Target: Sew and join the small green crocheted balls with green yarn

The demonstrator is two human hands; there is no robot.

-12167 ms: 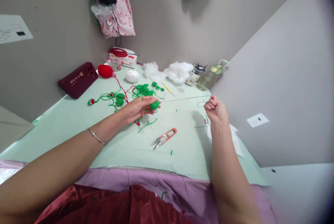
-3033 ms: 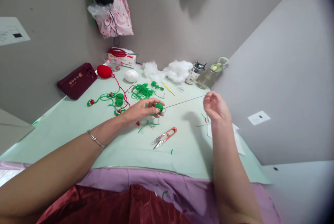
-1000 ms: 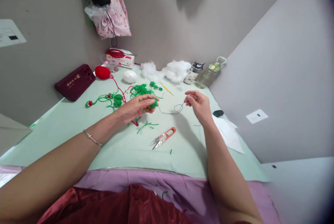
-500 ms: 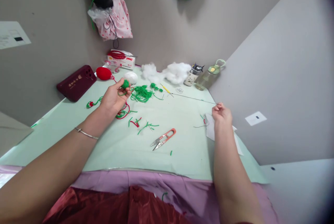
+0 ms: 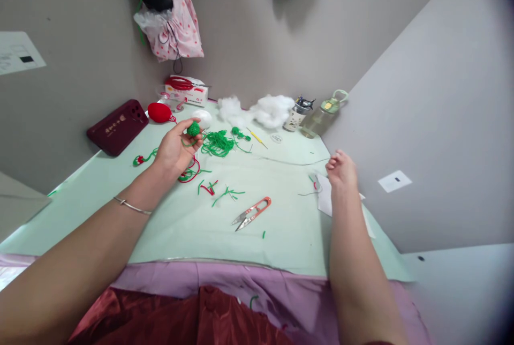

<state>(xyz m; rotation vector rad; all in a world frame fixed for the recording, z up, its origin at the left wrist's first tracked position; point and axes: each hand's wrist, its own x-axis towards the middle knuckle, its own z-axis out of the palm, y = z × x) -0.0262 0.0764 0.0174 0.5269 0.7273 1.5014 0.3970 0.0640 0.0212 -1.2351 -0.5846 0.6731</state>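
My left hand is closed round a small green crocheted ball, beside a loose heap of green yarn. Out to the right, my right hand is raised over the table's right side with its fingers curled. A thin dark thread runs slackly from mid-table to these fingertips; whether they still pinch its end is too small to tell. A yellow crochet hook lies behind the thread. Orange-handled thread snips rest on the table nearer to me, with cut yarn pieces to their left.
A dark red phone, a red yarn ball and a white box stand at the back left. White stuffing, a pen cup and a bottle are at the back. Paper lies near my right forearm.
The thread was taut and straight and now sags in a slight curve. My right hand has risen slightly, its fingers a little looser. My left hand keeps the green ball in place.
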